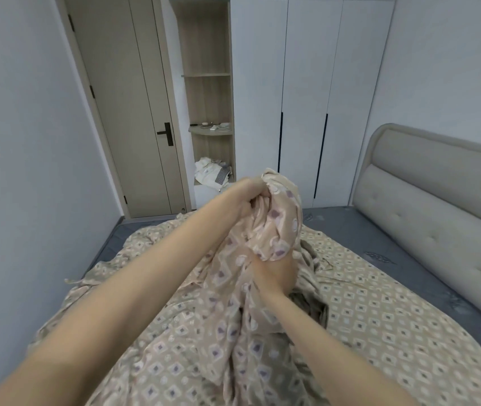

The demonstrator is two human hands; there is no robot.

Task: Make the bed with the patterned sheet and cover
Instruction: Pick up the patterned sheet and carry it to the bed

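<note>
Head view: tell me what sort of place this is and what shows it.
A bedroom, probably in a home. It holds a padded headboard and grey mattress, white wardrobe doors stand beyond them, and the left hand and right hand grip a patterned cover above the mattress.

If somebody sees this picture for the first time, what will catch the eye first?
First, the bunch of patterned cover lifted at the centre, held by the left grip on top and the right grip just below. Then the sheet lying wrinkled over the grey mattress, with the padded headboard at the right.
</note>
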